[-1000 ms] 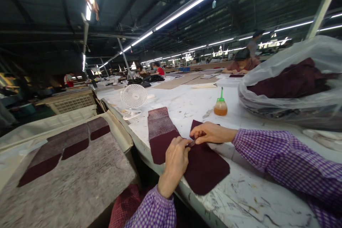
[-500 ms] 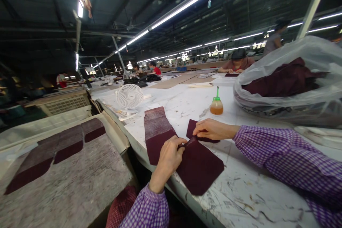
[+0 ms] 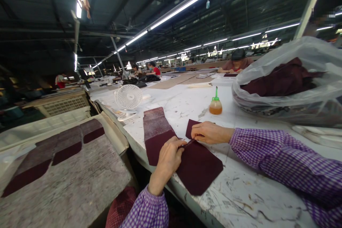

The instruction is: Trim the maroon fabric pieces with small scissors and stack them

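Observation:
A dark maroon fabric piece [image 3: 199,169] lies flat on the white worktable [image 3: 253,196], hanging slightly over its near edge. My left hand [image 3: 168,158] is closed in a pinch on the folded upper edge of this piece. My right hand [image 3: 210,132] rests fingers-down on the same edge, pressing it against the table just right of the left hand. A second maroon piece [image 3: 157,131] with a lighter speckled upper part lies to the left, touching the first.
A small white fan [image 3: 128,98] and a glue bottle with a green nozzle [image 3: 215,105] stand behind. A clear plastic bag of maroon fabric [image 3: 288,82] fills the right. Maroon pieces [image 3: 56,149] lie on a grey board at left. Other people work at far tables.
Both hands have stayed at the fabric's upper edge, shifting slightly along it; the fold lies flatter than a second ago. The camera has drifted a little to the right.

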`<state>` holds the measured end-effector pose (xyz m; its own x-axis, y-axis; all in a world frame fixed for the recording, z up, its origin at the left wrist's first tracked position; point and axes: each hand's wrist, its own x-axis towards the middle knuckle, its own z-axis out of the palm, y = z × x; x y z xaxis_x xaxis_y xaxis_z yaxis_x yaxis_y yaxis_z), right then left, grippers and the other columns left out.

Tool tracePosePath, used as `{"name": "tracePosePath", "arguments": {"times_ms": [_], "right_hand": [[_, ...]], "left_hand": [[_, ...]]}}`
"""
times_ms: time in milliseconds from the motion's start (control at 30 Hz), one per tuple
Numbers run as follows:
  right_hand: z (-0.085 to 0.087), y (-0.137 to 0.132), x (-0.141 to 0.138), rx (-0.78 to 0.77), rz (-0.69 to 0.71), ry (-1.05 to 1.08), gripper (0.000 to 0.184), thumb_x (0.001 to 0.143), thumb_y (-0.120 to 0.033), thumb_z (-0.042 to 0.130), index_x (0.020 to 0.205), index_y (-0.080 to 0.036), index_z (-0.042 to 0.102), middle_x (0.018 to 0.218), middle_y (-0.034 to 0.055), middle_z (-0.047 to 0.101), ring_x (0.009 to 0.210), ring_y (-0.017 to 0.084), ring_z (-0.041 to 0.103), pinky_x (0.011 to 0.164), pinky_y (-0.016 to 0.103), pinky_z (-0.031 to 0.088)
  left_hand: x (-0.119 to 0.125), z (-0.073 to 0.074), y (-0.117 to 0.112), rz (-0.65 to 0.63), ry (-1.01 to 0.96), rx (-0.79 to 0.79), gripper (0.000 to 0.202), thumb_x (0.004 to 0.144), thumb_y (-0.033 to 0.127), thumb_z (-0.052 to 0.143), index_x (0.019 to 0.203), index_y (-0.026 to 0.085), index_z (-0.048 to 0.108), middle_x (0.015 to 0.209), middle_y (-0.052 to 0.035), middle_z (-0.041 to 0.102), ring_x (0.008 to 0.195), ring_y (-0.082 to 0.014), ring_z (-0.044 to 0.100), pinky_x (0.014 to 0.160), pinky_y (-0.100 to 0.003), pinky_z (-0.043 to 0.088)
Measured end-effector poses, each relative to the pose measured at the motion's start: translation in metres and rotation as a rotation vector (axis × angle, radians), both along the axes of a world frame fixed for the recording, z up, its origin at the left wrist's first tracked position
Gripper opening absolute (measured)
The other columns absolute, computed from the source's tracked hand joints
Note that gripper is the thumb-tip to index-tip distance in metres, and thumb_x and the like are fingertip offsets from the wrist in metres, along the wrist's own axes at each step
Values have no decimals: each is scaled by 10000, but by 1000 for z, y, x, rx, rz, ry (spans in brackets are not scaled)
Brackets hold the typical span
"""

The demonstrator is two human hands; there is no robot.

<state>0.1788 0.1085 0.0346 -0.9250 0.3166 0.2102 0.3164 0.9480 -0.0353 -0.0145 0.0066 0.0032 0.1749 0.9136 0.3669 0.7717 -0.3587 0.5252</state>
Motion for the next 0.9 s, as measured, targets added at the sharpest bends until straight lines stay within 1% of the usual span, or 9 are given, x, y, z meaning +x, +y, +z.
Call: {"name": "tracePosePath", "arguments": {"times_ms": [167, 267, 333, 400, 467, 533, 633, 733, 900], "right_hand": [[-11, -6, 2, 375, 123, -87, 243, 937, -143, 364, 828, -134, 580, 822, 60, 555, 744, 158, 468, 632, 270, 366], [-15, -5, 9, 476, 175, -115, 268, 952, -133, 336, 914, -122, 601, 889, 79, 571, 799, 176, 467, 680, 297, 394], [-15, -4, 17, 458, 149, -120, 278, 952, -132, 333, 1010, -121, 605, 916, 87, 579, 832, 186, 479, 712, 318, 414], [-13, -4, 22, 382, 83, -81, 301, 942, -119, 329, 1076, -131, 597, 957, 93, 582, 880, 195, 494, 766, 346, 431], [-11, -8, 22, 250, 24, 16, 334, 924, -98, 317, 1119, -141, 584, 1047, 98, 569, 957, 196, 502, 833, 360, 435], [-9, -16, 17, 67, 27, 96, 335, 920, -116, 322, 1141, -144, 572, 1117, 96, 549, 990, 176, 510, 864, 327, 444], [-10, -28, 6, -98, 62, 98, 321, 936, -166, 321, 1099, -142, 597, 1058, 89, 570, 943, 166, 528, 848, 302, 458], [-10, -34, 0, -87, 52, 47, 341, 929, -140, 308, 1079, -139, 615, 1028, 98, 578, 944, 183, 517, 860, 323, 442], [-4, -38, -2, 12, 35, -74, 418, 852, -41, 335, 1161, -148, 595, 1002, 107, 566, 917, 194, 513, 867, 351, 424]], "left_hand": [[-1, -5, -3, -58, 154, 48, 328, 880, 89, 402, 943, 210, 700, 830, -40, 551, 816, -161, 513, 733, -264, 423], [-2, -7, -4, -64, 210, 90, 341, 897, 101, 373, 923, 202, 698, 834, -50, 535, 809, -168, 497, 727, -275, 415], [-2, -7, -5, -60, 210, 97, 335, 895, 100, 377, 920, 201, 695, 832, -50, 532, 804, -168, 493, 723, -275, 416], [-1, -8, -5, -50, 207, 95, 334, 892, 98, 380, 922, 203, 696, 827, -49, 532, 802, -166, 492, 723, -274, 418], [0, -8, -4, -39, 203, 94, 336, 895, 101, 378, 944, 206, 693, 828, -48, 535, 804, -164, 493, 728, -274, 422], [0, -8, -4, -38, 197, 89, 337, 896, 104, 377, 959, 206, 692, 833, -49, 538, 809, -164, 497, 729, -274, 427], [-4, -6, -7, -48, 157, 78, 313, 880, 99, 408, 947, 207, 695, 836, -47, 552, 819, -165, 510, 733, -271, 438], [-17, -5, -15, -29, 49, 81, 234, 863, 128, 486, 915, 199, 703, 824, -41, 586, 823, -168, 525, 743, -277, 444], [-38, -9, -33, -2, -52, 115, 171, 865, 168, 538, 880, 174, 708, 810, -46, 602, 806, -167, 525, 717, -281, 433]]}}
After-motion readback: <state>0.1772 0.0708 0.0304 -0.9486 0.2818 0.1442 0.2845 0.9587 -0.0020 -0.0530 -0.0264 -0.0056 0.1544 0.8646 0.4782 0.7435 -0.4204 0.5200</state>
